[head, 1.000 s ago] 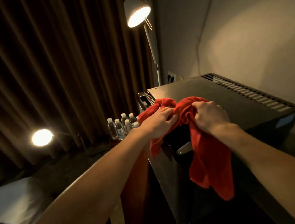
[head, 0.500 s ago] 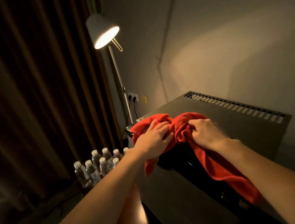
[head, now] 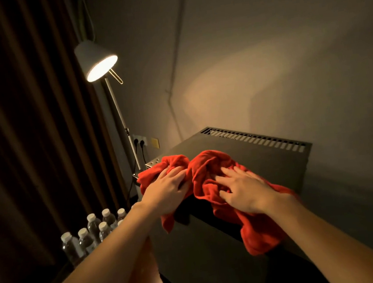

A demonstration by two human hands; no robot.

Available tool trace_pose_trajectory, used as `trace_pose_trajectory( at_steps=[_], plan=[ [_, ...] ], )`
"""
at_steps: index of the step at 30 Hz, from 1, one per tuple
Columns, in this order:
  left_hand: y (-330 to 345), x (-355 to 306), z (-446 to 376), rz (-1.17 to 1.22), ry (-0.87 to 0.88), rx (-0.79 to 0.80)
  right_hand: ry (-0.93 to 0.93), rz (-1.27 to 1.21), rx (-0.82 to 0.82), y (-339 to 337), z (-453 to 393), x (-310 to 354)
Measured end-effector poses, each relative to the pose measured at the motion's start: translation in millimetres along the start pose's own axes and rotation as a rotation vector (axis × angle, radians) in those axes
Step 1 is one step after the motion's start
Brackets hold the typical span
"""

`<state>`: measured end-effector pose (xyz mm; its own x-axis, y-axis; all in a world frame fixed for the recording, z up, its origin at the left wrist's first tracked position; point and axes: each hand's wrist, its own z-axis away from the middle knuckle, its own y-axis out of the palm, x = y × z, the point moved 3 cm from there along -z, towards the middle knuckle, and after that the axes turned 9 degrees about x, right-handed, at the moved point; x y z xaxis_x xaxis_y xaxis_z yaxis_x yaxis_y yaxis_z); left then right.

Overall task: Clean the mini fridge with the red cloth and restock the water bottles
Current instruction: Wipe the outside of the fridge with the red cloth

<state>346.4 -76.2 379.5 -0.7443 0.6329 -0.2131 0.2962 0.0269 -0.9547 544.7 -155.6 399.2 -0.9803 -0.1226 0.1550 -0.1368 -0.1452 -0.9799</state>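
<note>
Against the grey wall [head: 263,49] in a dim room stands the black mini fridge [head: 266,164], its flat top carrying a row of vent slots along the back edge. To its left hang dark curtains [head: 24,114], and a white floor lamp [head: 96,58] shines down beside a wall socket [head: 140,142]. The red cloth [head: 207,169] lies bunched across the near part of the fridge top, one end draping over the front edge. The right hand [head: 245,188] lies flat on the cloth with fingers spread and straight, pressing it down. The left hand [head: 167,188] rests on the cloth's left bunch, its fingers laid loosely over the folds rather than clenched. The water bottles [head: 90,230] stand clustered low to the left of the fridge, apart from both hands.
</note>
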Motion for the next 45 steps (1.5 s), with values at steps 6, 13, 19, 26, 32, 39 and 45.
trace_pose_trajectory(
  at_steps=[6,13,19,26,32,39,45],
  plan=[
    [-1,7,-9,0.0,0.142,-0.035,-0.062,0.074,0.013,-4,-16,2],
    [-20,47,-50,-0.018,0.343,0.011,-0.12,0.025,-0.085,-4,-68,7],
    [-36,124,-111,0.062,0.402,0.055,-0.045,0.019,-0.151,-12,-141,36],
    [-2,180,-157,0.399,0.409,0.136,0.199,-0.105,-0.229,-12,-205,59],
    [17,182,-167,0.624,0.433,0.102,0.332,-0.153,-0.264,-18,-192,70],
    [9,184,-161,0.711,0.469,0.059,0.412,-0.132,-0.321,-20,-192,76],
    [6,193,-159,0.728,0.479,0.045,0.439,-0.125,-0.408,-16,-199,75]
  ],
)
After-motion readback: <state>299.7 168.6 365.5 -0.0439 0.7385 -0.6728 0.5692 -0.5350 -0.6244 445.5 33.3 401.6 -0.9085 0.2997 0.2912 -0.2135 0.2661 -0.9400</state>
